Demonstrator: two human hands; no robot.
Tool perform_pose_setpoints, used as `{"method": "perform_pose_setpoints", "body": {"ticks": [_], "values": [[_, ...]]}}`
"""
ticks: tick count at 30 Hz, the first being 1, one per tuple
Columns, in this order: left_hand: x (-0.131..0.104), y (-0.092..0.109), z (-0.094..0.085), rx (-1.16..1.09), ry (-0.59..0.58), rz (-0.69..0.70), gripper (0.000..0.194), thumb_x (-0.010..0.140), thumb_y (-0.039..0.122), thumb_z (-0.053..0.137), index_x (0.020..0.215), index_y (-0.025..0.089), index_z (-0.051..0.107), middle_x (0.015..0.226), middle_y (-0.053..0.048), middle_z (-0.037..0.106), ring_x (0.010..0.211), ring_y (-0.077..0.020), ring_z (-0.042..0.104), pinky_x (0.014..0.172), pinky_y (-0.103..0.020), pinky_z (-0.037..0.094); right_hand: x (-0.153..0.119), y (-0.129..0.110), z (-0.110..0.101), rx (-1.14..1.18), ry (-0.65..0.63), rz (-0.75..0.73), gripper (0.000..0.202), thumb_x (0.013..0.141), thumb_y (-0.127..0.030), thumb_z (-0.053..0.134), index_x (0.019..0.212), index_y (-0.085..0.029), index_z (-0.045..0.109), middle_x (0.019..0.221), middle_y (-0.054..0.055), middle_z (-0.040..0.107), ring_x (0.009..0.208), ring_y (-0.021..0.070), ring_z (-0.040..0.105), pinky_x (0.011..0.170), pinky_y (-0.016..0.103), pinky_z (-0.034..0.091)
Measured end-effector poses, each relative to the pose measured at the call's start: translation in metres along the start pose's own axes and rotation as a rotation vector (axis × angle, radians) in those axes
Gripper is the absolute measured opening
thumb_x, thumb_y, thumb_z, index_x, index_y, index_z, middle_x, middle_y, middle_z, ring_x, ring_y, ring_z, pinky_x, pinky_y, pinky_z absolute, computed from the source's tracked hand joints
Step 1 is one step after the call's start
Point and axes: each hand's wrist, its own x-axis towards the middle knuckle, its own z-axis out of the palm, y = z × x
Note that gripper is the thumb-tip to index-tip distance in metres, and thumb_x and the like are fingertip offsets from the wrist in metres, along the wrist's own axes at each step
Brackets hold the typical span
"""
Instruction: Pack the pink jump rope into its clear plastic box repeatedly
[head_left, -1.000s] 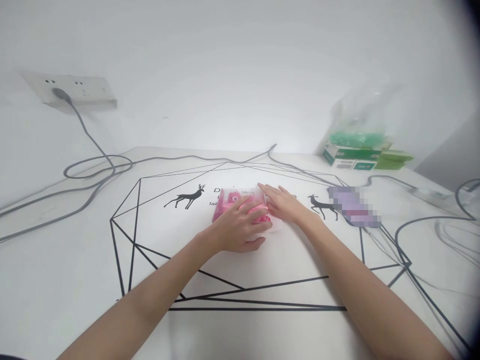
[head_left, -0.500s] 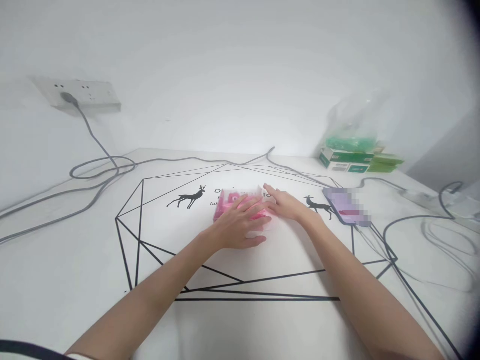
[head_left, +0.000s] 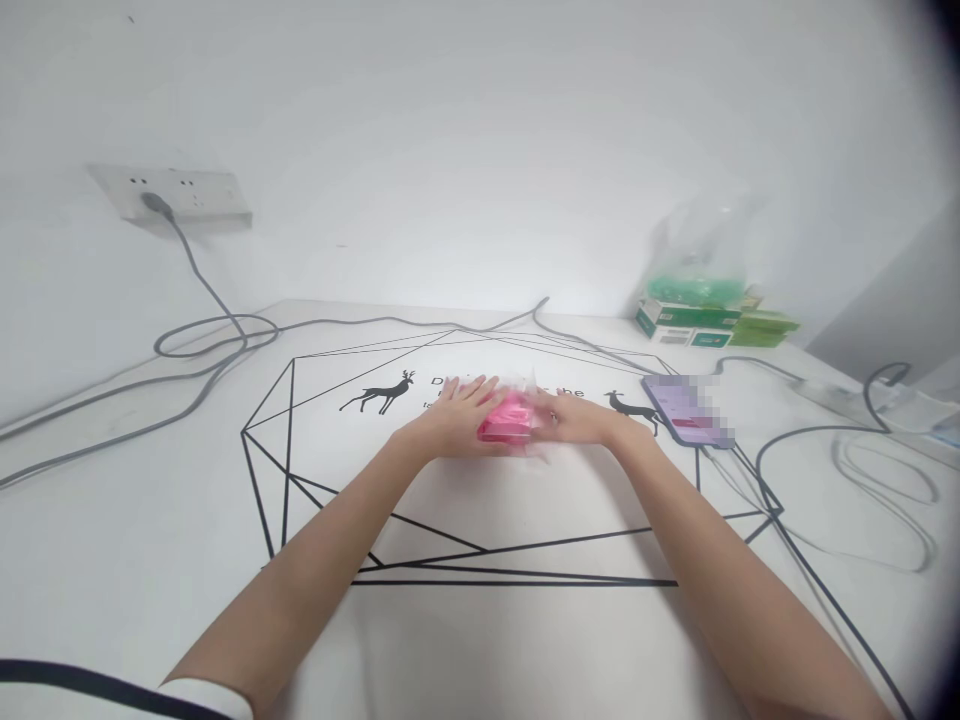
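Observation:
A pink packet in clear plastic wrap (head_left: 508, 418) is between my two hands over the middle of the white table. My left hand (head_left: 457, 420) grips its left side, with the fingers lying over the top edge. At the right end, my right hand (head_left: 574, 416) has hold of the clear wrap, its fingertips blurred and partly hidden behind the plastic.
A phone (head_left: 688, 410) lies right of my hands. Green and white boxes (head_left: 690, 322) with a clear bag (head_left: 701, 250) stand at the back right. Grey cables (head_left: 202, 385) run along the left, back and right. A wall socket (head_left: 202, 200) is at the left.
My left hand has moved from lying across the top of the packet to its left side, so more pink shows. My right hand has come in against the packet's right end.

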Motion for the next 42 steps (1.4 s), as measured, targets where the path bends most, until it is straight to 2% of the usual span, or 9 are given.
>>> {"method": "perform_pose_setpoints", "body": {"ticks": [4, 6, 10, 15, 20, 27, 31, 36, 42], "values": [[0.004, -0.002, 0.002, 0.016, 0.018, 0.012, 0.095, 0.081, 0.085, 0.033, 0.155, 0.027, 0.023, 0.161, -0.012, 0.023, 0.149, -0.0356, 0.018, 0.118, -0.060, 0.008, 0.005, 0.010, 0.007, 0.020, 0.013, -0.064, 0.065, 0.079, -0.056, 0.066, 0.136, -0.029, 0.053, 0.127, 0.008, 0.065, 0.109, 0.0311, 0.064, 0.097, 0.043, 0.046], [0.003, -0.002, 0.003, 0.024, 0.042, 0.022, 0.092, 0.082, 0.084, 0.035, 0.154, 0.027, 0.025, 0.160, -0.012, 0.025, 0.148, -0.0357, 0.021, 0.117, -0.060, 0.009, 0.009, 0.016, 0.012, -0.001, 0.037, -0.081, 0.075, 0.076, -0.060, 0.068, 0.142, -0.032, 0.047, 0.129, 0.006, 0.065, 0.113, 0.0325, 0.062, 0.106, 0.049, 0.039], [0.002, -0.002, 0.003, 0.019, 0.047, 0.035, 0.089, 0.084, 0.081, 0.038, 0.154, 0.028, 0.026, 0.159, -0.011, 0.028, 0.146, -0.0370, 0.024, 0.117, -0.061, 0.012, 0.015, 0.024, 0.022, -0.058, 0.097, -0.129, 0.089, 0.073, -0.066, 0.068, 0.150, -0.037, 0.034, 0.142, 0.005, 0.055, 0.125, 0.0355, 0.055, 0.115, 0.057, 0.025], [0.003, -0.003, 0.004, 0.015, 0.064, 0.039, 0.086, 0.084, 0.079, 0.039, 0.152, 0.029, 0.029, 0.159, -0.011, 0.029, 0.145, -0.0380, 0.025, 0.116, -0.062, 0.013, 0.019, 0.026, 0.030, -0.089, 0.149, -0.200, 0.084, 0.079, -0.065, 0.064, 0.152, -0.043, 0.028, 0.154, 0.003, 0.040, 0.128, 0.0341, 0.053, 0.117, 0.061, 0.017], [0.004, -0.004, 0.006, 0.032, 0.077, 0.048, 0.084, 0.084, 0.079, 0.041, 0.151, 0.029, 0.033, 0.159, -0.012, 0.030, 0.145, -0.0377, 0.026, 0.116, -0.062, 0.014, 0.022, 0.031, 0.035, -0.101, 0.161, -0.248, 0.069, 0.082, -0.065, 0.061, 0.145, -0.044, 0.042, 0.156, 0.002, 0.036, 0.134, 0.0342, 0.045, 0.115, 0.064, 0.015], [0.004, -0.006, 0.007, 0.045, 0.102, 0.071, 0.085, 0.084, 0.081, 0.037, 0.152, 0.031, 0.030, 0.158, -0.011, 0.031, 0.145, -0.0372, 0.027, 0.116, -0.061, 0.014, 0.024, 0.032, 0.036, -0.094, 0.214, -0.278, 0.051, 0.086, -0.059, 0.061, 0.133, -0.040, 0.058, 0.147, 0.005, 0.046, 0.124, 0.0304, 0.054, 0.116, 0.065, 0.007], [0.004, -0.005, 0.007, 0.060, 0.094, 0.075, 0.084, 0.085, 0.079, 0.037, 0.153, 0.030, 0.028, 0.159, -0.013, 0.029, 0.146, -0.0368, 0.024, 0.116, -0.061, 0.013, 0.025, 0.032, 0.036, -0.086, 0.229, -0.288, 0.053, 0.083, -0.059, 0.064, 0.131, -0.035, 0.061, 0.142, 0.008, 0.050, 0.120, 0.0306, 0.055, 0.116, 0.062, 0.016], [0.003, -0.003, 0.003, 0.052, 0.065, 0.063, 0.085, 0.085, 0.079, 0.036, 0.152, 0.027, 0.030, 0.159, -0.014, 0.027, 0.147, -0.0370, 0.022, 0.116, -0.060, 0.012, 0.027, 0.040, 0.043, -0.032, 0.233, -0.298, 0.068, 0.080, -0.062, 0.065, 0.140, -0.034, 0.051, 0.146, 0.011, 0.042, 0.132, 0.0331, 0.041, 0.108, 0.053, 0.037], [0.004, -0.001, 0.001, 0.038, 0.049, 0.043, 0.087, 0.084, 0.080, 0.038, 0.151, 0.026, 0.032, 0.159, -0.013, 0.028, 0.145, -0.0379, 0.024, 0.116, -0.060, 0.014, 0.028, 0.039, 0.046, -0.066, 0.189, -0.283, 0.067, 0.084, -0.062, 0.060, 0.145, -0.039, 0.043, 0.155, 0.007, 0.035, 0.133, 0.0313, 0.041, 0.114, 0.060, 0.020]]}}
